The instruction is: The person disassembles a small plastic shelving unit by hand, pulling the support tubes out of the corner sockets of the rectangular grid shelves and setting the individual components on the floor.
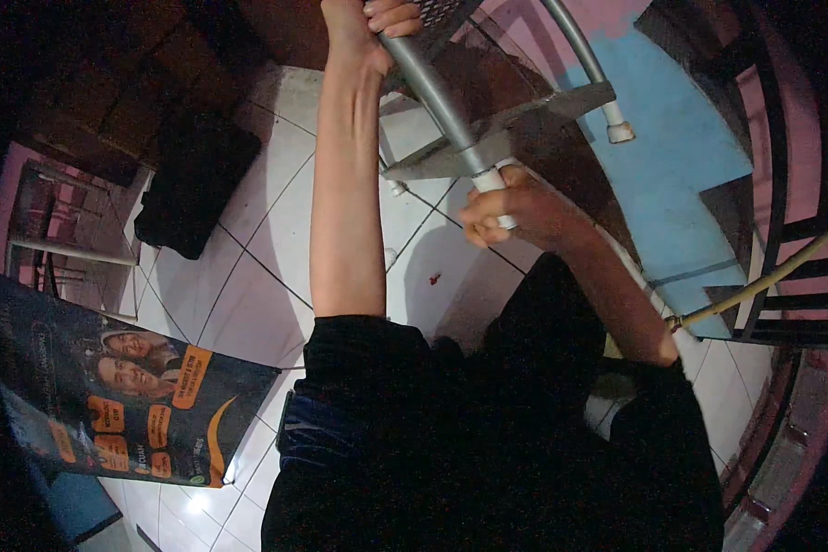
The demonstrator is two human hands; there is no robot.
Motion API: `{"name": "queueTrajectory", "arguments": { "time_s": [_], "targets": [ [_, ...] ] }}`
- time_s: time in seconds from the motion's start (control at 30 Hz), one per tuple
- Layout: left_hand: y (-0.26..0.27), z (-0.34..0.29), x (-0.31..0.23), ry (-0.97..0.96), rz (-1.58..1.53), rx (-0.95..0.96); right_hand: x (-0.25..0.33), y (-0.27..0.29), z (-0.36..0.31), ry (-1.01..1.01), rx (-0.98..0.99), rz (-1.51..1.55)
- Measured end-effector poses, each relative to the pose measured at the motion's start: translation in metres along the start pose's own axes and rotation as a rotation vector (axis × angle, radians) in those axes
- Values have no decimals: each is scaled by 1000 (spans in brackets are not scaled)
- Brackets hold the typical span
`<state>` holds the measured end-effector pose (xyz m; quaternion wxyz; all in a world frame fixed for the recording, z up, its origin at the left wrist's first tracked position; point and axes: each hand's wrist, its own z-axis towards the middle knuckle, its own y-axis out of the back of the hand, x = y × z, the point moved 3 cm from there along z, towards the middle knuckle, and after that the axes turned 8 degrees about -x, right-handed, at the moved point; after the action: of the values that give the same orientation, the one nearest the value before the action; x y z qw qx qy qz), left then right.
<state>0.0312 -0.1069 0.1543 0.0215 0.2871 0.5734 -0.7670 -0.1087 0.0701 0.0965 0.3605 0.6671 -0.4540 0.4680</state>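
A grey metal-tube frame point(423, 78) with white end caps stretches across the top middle, and it looks like a tipped chair or step ladder. Around one of its tubes, near the top edge, the fingers of my left hand point(375, 26) are closed. Lower down, my right hand point(523, 207) wraps round the white cap point(489, 181) at that same tube's end. Flat grey plates point(543, 106) join the tubes, and a second leg with a white cap point(616, 124) sticks out to the right. A perforated panel point(428, 13) shows only in part beside my left hand.
White floor tiles point(248, 212) lie below. To the left are a black case-like object point(193, 179) and a dark banner point(156, 405) with orange patches. A blue and pink surface point(672, 156), a yellowish stick point(754, 285) and a dark barred frame point(800, 294) stand at right.
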Motion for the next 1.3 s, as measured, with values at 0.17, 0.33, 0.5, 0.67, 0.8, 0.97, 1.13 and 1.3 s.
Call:
{"name": "queueTrajectory", "arguments": {
  "time_s": [0.17, 0.33, 0.5, 0.67, 0.8, 0.97, 1.13, 1.3],
  "targets": [
    [0, 1, -3, 33, -36, 49, 0, -2, 1, -54, 199, 156],
    [-4, 1, 0, 6, 44, -4, 7, -7, -9, 13, -111, -276],
    [-13, 0, 12, 23, -44, 41, -9, 1, -6, 63, 248, 189],
    [-9, 2, 8, 19, -44, 14, 2, -3, -12, 5, 97, 96],
    [-10, 3, 9, 31, -71, 18, 11, -4, -17, 68, -97, -50],
    [-13, 1, 16, 4, -54, -14, -5, 5, -14, 69, 125, 39],
    [-5, 0, 7, -5, -11, 51, 4, -5, -19, 40, -158, -112],
    [-13, 2, 16, -35, -20, -11, -19, 13, -10, 91, 168, 148]
  ]
}}
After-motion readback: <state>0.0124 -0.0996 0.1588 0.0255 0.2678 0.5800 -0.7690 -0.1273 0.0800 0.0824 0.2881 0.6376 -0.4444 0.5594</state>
